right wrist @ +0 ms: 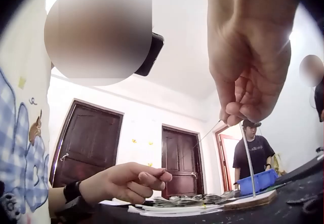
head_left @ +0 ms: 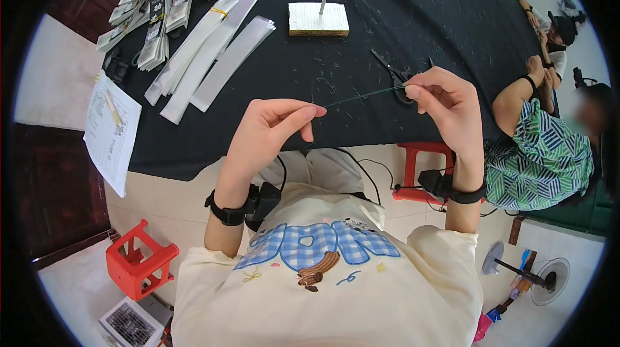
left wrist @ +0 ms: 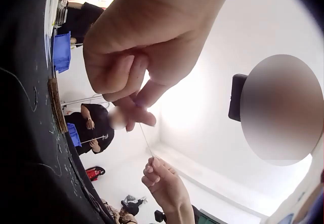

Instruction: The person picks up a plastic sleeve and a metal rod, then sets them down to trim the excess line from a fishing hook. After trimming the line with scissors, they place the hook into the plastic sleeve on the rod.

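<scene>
A thin dark green thread point(head_left: 361, 96) stretches between the two hands above the black tabletop. My left hand point(head_left: 268, 128) pinches one end between thumb and forefinger, and a loose loop of it curls beside the fingertips. On the other side my right hand point(head_left: 449, 105) pinches the thread between thumb and forefinger, over black scissors point(head_left: 399, 78) lying on the cloth. In the left wrist view the thread runs as a pale line from the left hand point(left wrist: 144, 57) to the right hand point(left wrist: 167, 183).
A white block point(head_left: 318, 19) with an upright metal rod stands at the back. Clear plastic sleeves point(head_left: 210, 56) and packets point(head_left: 155, 27) lie on the left, near a written sheet point(head_left: 110, 127). Thread scraps dot the cloth. People sit at the right; red stools point(head_left: 139, 260) stand below.
</scene>
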`<state>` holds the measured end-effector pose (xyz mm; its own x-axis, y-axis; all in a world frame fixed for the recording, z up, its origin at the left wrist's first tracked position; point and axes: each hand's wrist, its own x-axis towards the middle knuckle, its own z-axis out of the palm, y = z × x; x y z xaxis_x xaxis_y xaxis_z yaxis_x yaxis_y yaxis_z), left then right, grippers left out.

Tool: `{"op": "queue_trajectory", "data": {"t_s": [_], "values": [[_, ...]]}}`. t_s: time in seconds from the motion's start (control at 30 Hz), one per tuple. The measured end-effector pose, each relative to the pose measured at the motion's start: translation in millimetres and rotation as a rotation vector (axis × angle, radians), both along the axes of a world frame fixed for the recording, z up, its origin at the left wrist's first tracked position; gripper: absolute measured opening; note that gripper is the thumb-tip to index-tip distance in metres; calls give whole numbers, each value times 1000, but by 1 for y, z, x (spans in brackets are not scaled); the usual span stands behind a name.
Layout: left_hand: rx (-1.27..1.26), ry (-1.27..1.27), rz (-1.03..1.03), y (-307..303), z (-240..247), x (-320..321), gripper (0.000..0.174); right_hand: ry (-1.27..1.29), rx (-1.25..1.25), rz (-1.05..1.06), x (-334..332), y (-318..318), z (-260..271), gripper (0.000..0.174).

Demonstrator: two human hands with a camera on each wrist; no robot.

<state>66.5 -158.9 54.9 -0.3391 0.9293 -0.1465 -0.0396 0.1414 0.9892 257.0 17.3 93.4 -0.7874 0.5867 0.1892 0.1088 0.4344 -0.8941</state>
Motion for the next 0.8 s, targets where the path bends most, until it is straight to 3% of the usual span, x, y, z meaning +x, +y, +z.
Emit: {"op": "queue_trajectory", "data": {"t_s": [0.3, 0.47, 0.7, 0.8], "values": [[93, 112, -72, -3, -13, 0, 25, 19, -50, -30, 6, 6, 0, 8], [131, 211, 39, -3, -21, 0, 24, -2, -65, 9, 8, 5, -1, 8], [176, 127, 58, -3, -20, 6, 15, 8, -75, 13, 9, 5, 1, 8], [9, 58, 21, -6, -7, 5, 14, 5, -77, 6, 10, 6, 1, 9]]}}
